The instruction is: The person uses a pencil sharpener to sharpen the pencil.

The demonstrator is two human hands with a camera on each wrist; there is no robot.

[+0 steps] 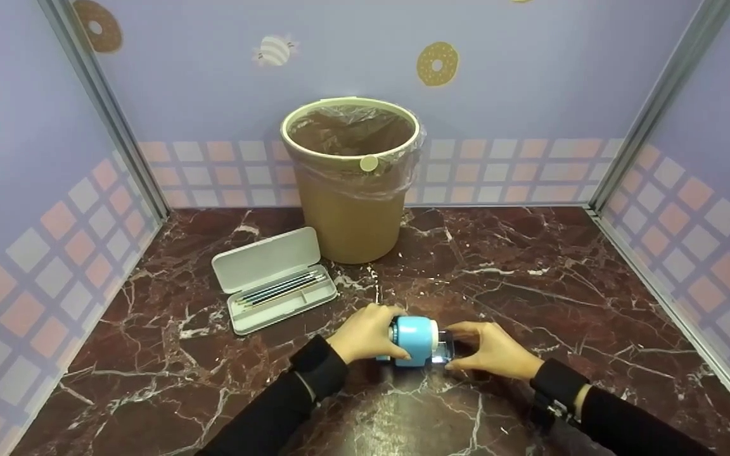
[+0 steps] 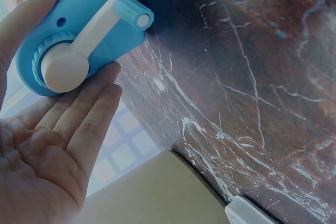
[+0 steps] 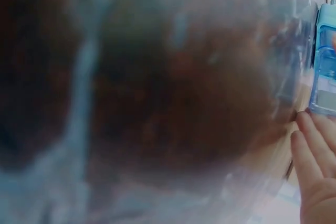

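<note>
A blue hand-crank pencil sharpener (image 1: 414,341) is held just above or on the tabletop at the front middle; I cannot tell which. My left hand (image 1: 368,332) grips its body from the left, thumb on the near side and fingers on the far side. In the left wrist view the white crank (image 2: 97,32) with its blue knob faces that palm. My right hand (image 1: 498,351) has thumb and fingers on either side of the clear shavings drawer (image 1: 442,350) at the sharpener's right end. The right wrist view shows the drawer (image 3: 325,72) at its edge, beside the fingertips.
Behind stands a tan trash bin (image 1: 352,209) with a clear plastic liner. An open grey-white pencil case (image 1: 282,310) holding several pencils lies to its front left. Patterned walls enclose the marbled table (image 1: 530,266) at the back and sides.
</note>
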